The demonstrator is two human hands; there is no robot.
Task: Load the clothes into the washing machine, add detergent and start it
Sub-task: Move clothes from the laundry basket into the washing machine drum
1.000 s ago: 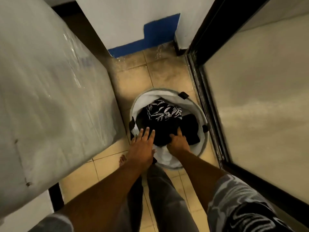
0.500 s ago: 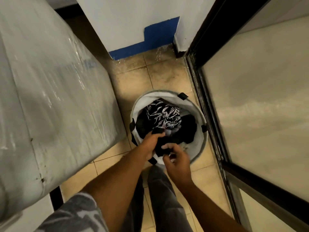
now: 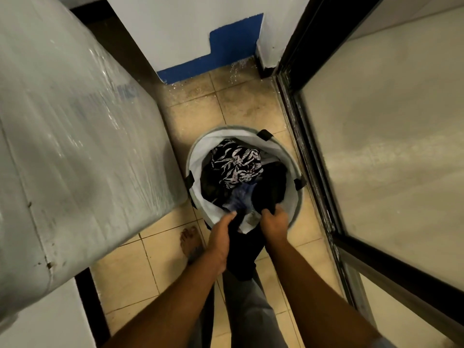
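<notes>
Black garment (image 3: 241,257): one dark piece, running from inside the basket over its near rim and hanging down between the two wrists.
Left hand (image 3: 221,237): one, fingers curled tight round the left edge of the black garment, just at the basket's near rim.
Right hand (image 3: 273,223): one, knuckles up, fingers closed in a fist on the same garment's right side, over the rim.
Basket (image 3: 200,156): one round hamper, pale lining and grey rim, standing on the floor; three black tabs (image 3: 265,133) show around its edge.
Clothes inside: one black-and-white leaf-print piece (image 3: 236,162) on top at the far side, one bluish piece (image 3: 241,197) just below it, more dark cloth beside them, too tangled to count.
Pale box (image 3: 75,146): one big grey-white body with a shiny film skin, touching the basket's left side; I cannot tell what it is.
Floor (image 3: 251,104): beige tiles, speckled near the wall.
Bare foot (image 3: 189,241): one in sight, left of the hands.
Glass door (image 3: 389,146): one dark-framed panel, along the right.
Blue paint (image 3: 233,43): one stepped band low on the white wall.
</notes>
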